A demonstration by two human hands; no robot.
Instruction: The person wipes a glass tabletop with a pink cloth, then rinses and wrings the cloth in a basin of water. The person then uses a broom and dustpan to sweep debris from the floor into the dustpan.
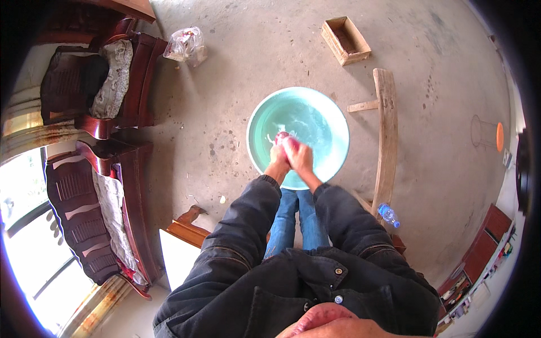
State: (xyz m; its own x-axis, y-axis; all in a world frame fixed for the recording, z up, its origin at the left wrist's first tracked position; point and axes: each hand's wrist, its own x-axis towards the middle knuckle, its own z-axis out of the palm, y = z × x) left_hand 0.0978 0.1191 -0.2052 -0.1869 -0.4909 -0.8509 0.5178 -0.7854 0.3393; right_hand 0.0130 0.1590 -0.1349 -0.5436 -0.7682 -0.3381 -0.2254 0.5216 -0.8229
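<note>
A pale turquoise plastic basin (253, 126) stands on the floor in front of me, with water (310, 120) in it. Over its near half my left hand (279, 156) and my right hand (301, 158) are pressed together. Between them they grip a small red item (282, 135), blurred and mostly hidden by my fingers, so its kind cannot be told. Water splashes up just beyond my fingertips.
Right of the basin stands a narrow wooden bench (385, 139), with a plastic bottle (388, 215) beside its near end. A cardboard box (346, 41) and a clear plastic bag (186, 44) lie farther off. Dark wooden seats (141, 84) line the left.
</note>
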